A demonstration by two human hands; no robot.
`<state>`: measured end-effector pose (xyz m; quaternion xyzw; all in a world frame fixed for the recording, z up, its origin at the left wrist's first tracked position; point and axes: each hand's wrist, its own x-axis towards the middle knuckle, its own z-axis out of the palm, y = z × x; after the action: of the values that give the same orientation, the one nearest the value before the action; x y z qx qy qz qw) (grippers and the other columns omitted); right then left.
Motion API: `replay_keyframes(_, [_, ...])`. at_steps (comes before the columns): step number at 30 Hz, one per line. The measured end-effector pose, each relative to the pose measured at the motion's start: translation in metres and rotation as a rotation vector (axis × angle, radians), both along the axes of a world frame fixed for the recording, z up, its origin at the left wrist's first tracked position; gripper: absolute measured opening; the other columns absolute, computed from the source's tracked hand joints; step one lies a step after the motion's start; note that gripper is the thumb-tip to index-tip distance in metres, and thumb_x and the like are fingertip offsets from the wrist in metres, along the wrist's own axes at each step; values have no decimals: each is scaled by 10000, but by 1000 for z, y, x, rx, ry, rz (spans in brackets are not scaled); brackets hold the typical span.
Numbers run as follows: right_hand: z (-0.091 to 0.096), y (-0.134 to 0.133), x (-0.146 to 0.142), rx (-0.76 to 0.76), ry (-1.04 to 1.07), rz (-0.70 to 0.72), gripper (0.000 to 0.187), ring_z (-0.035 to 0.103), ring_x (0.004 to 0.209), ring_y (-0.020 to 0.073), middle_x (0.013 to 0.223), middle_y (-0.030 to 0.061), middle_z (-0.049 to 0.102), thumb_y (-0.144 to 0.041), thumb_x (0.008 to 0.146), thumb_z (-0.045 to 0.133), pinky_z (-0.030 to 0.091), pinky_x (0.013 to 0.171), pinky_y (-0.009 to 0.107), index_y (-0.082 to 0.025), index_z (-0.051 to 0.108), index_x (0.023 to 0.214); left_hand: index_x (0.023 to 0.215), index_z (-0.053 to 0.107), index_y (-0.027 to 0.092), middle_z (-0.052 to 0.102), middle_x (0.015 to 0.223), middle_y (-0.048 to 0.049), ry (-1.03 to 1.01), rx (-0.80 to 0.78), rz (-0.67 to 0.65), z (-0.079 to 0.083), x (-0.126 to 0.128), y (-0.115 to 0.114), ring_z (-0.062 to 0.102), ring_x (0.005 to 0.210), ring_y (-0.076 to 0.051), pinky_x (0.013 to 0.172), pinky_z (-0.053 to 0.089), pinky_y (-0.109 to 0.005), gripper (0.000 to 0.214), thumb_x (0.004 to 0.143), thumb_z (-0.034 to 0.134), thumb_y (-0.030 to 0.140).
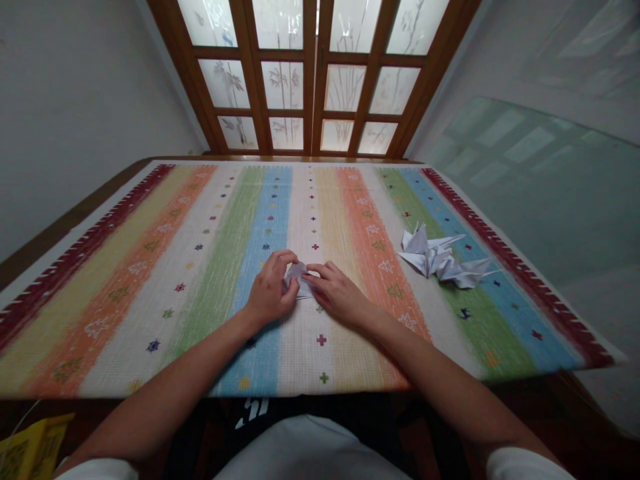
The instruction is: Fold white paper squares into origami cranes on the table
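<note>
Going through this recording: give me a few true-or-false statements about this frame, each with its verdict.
The left hand and right hand both touch a small folded white paper. True.
The paper cranes lie left of the left hand. False: the origami cranes lie right of the right hand.
The striped woven cloth has multicoloured stripes. True.
The door panes are clear glass. False: the wooden door's panes are frosted, with bamboo designs.
</note>
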<state>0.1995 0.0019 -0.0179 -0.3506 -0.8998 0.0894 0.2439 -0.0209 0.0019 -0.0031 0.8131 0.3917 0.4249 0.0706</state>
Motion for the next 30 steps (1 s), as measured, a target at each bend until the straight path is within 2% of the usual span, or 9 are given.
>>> replay_keyframes(4, [1,-1,0,3,-29,-19,428,587,1199,303,1500,142,632,-124,1037,575,563,1057,535,-226,671,1441,1341,527,195,709,1145,-94,5,-30,-18,1,0,-1,679,1093,-255,974,570,-437,419,933,552,101])
replay_keyframes(6, [2,-2,-1,-1,-40,-24,438,589,1184,302,1571,141,585,-124,1041,562,560,1050,541,-228,664,1454,1341,549,192,723,1158,-98,14,-28,-20,2,1,-1,683,1100,-260,982,566,-448,396,952,549,120])
replay_keyframes(12, [3,-3,-1,-28,-25,-1,487,598,1192,304,1581,153,576,-92,1041,514,550,1059,560,-223,635,1494,1189,648,196,757,1130,-92,11,-25,28,5,1,-2,702,1070,-260,964,566,-443,214,998,555,177])
replay_keyframes(16, [2,-1,1,-46,-8,19,507,600,1224,303,1491,153,632,-90,1033,523,549,1076,558,-221,614,1514,1115,678,210,768,1069,-77,-8,-31,69,5,2,-3,711,1029,-253,946,570,-432,182,992,550,168])
replay_keyframes(19, [2,-1,1,-48,7,-2,512,593,1263,299,1506,141,611,-95,1025,544,546,1098,550,-244,615,1509,1101,692,211,763,1057,-73,-9,-33,67,4,2,-4,709,1029,-249,939,569,-423,194,986,548,150])
replay_keyframes(26, [2,-2,1,-41,30,-8,487,580,1259,301,1681,108,452,-99,1005,573,526,1110,574,-273,645,1454,1239,661,195,740,1187,-110,30,-53,21,1,3,-2,684,1113,-274,999,554,-453,245,1017,592,271])
replay_keyframes(30, [2,1,2,-63,62,2,501,566,1279,307,1641,117,484,-118,996,592,511,1122,573,-271,625,1472,1366,580,195,735,1216,-113,95,-138,1,-3,0,1,673,1113,-298,1000,554,-476,474,953,714,386])
